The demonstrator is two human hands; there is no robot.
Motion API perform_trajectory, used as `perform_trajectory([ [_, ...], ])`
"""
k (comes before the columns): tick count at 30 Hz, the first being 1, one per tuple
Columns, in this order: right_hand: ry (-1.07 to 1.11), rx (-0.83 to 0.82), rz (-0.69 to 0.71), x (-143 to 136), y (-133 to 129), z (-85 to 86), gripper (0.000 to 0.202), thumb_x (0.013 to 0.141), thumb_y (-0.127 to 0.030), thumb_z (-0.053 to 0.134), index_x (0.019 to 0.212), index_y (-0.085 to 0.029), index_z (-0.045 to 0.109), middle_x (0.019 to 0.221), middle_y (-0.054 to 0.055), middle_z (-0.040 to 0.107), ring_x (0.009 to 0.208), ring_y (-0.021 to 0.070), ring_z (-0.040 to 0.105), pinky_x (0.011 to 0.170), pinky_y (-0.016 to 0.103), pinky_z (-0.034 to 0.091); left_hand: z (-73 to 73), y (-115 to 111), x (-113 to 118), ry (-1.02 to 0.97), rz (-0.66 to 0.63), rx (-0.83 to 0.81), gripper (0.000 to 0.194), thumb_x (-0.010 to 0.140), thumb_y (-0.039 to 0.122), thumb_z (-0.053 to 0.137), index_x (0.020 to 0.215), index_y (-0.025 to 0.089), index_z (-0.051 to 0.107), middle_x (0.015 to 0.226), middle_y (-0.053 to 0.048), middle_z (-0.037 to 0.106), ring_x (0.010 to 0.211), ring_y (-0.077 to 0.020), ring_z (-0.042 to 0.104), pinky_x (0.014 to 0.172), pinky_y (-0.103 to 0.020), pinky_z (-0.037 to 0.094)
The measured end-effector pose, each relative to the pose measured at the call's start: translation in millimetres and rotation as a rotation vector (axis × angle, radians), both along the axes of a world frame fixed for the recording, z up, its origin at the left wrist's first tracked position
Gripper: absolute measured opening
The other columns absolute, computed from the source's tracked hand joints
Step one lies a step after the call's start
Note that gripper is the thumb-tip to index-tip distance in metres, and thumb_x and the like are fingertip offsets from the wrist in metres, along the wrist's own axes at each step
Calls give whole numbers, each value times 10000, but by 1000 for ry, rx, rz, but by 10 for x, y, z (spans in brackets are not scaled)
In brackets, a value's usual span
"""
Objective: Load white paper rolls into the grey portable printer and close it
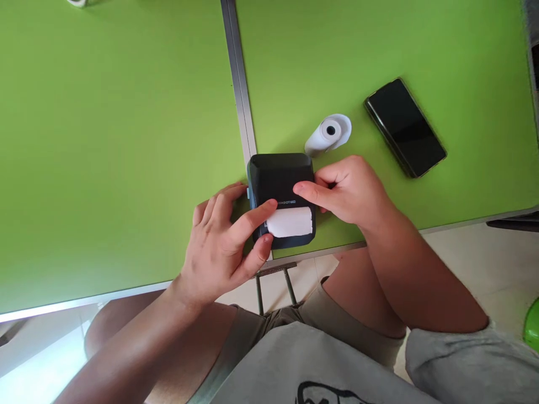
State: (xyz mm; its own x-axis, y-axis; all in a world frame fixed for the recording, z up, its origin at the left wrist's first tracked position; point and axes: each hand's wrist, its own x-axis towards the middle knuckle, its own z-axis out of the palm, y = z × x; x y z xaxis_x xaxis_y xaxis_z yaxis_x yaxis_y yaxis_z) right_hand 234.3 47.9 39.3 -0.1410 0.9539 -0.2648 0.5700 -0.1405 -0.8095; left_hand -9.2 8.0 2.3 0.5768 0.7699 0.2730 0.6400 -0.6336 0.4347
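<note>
A small black thermal printer (281, 178) rests at the table's near edge, across the metal seam. White paper (290, 223) lies across its lower half, partly over the printed lettering. From the left side, my left hand (223, 235) is closed about the printer, with its index fingertip at the paper's upper left corner and its thumb at the lower left. Its other fingers reach along the printer's left side. My right hand (345, 191) grips the right side, thumb on top and the other fingers curled against the edge, partly hidden.
Beyond the printer, a white paper roll (316, 140) lies on its side, its loose end curling out. A black smartphone (406, 128) is farther right. The green table (126, 140) has a metal seam (239, 78). A white object (78, 2) is cut off at the top left.
</note>
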Motion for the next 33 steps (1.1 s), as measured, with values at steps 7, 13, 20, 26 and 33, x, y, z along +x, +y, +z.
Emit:
perform_trajectory([
  [7, 67, 166, -10, 5, -24, -180, 625, 816, -524, 684, 445, -171, 326, 436, -50, 248, 456, 16, 219, 442, 236, 139, -20, 5, 33, -17, 20, 40, 580, 1059, 596, 398, 1464, 183, 433, 1337, -235, 596, 1253, -404, 632, 891, -484, 474],
  [13, 34, 247, -15, -3, -48, -206, 664, 868, -558, 633, 463, -173, 275, 443, -47, 223, 473, 21, 198, 470, 246, 164, -52, -15, 53, 9, 80, 30, 1029, 949, 859, 409, 1587, 59, 300, 1394, -265, 639, 1283, -393, 655, 988, -477, 482],
  [20, 57, 271, 18, 1, -34, -182, 652, 893, -513, 625, 462, -165, 283, 443, -49, 230, 470, 15, 195, 466, 249, 152, -50, -28, 2, 10, 51, 56, 1013, 949, 803, 477, 1657, 110, 264, 1403, -244, 665, 1320, -379, 665, 1036, -491, 534],
  [26, 122, 250, 46, 20, -47, -182, 623, 892, -481, 633, 478, -172, 285, 459, -49, 257, 473, 14, 211, 458, 243, 161, -8, -23, 10, 45, 67, 32, 918, 961, 795, 436, 1554, 94, 422, 1376, -256, 684, 1333, -385, 664, 976, -502, 574],
  [33, 102, 168, 116, 126, -11, -114, 632, 701, -509, 792, 575, -204, 253, 524, -74, 244, 498, 23, 251, 463, 227, 171, -34, -24, 10, 8, 74, 66, 912, 952, 810, 470, 1488, 72, 497, 1327, -249, 714, 1280, -387, 697, 931, -466, 563],
])
